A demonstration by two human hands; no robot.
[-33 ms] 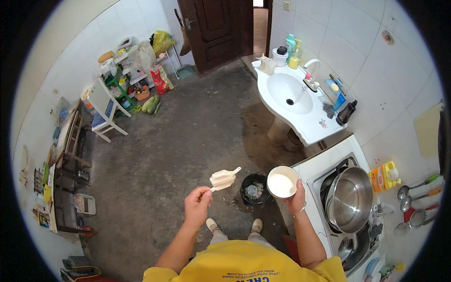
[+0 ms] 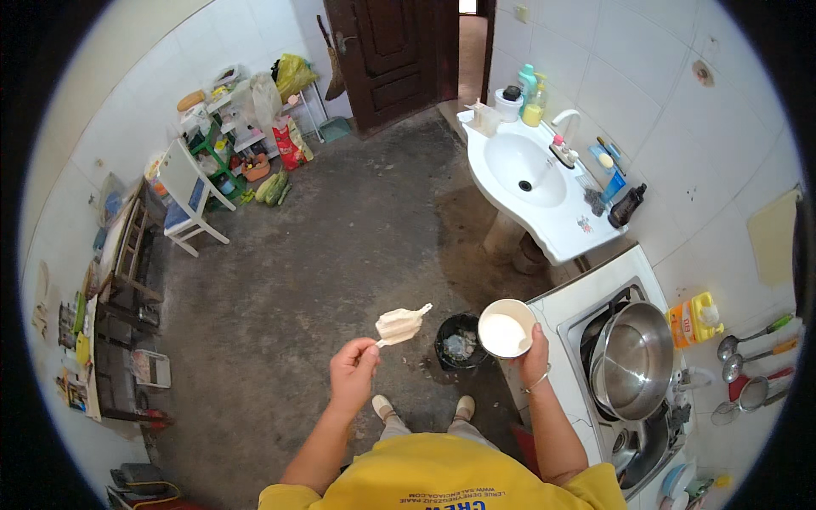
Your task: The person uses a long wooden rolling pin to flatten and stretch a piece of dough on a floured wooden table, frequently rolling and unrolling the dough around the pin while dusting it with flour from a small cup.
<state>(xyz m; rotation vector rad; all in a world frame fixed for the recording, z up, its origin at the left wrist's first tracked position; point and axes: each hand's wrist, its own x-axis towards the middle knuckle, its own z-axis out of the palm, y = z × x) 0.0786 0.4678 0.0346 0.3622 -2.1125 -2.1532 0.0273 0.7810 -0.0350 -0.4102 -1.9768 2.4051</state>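
Note:
My left hand (image 2: pixel 354 374) pinches the thin end of a flat, pale cream tool (image 2: pixel 399 325) with a broad ridged middle and a narrow far tip. Its exact kind is unclear. My right hand (image 2: pixel 535 357) is wrapped round the right side of a round off-white tub (image 2: pixel 484 342), which is tilted and holds a smooth white substance. The pale tool is to the left of the tub, apart from it. Below and between them, a black bin (image 2: pixel 442 350) with some waste inside stands on the floor.
To my right is a counter (image 2: pixel 571 425) with a large steel pan (image 2: pixel 633 361) over a metal sink. A white washbasin (image 2: pixel 483 161) stands farther off. A white chair (image 2: pixel 189 194) and a wooden rack (image 2: pixel 127 255) line the left, near bagged goods. A brown door (image 2: pixel 387 64) is ahead.
The tool and the tub, each still held, have shifted very slightly to the left.

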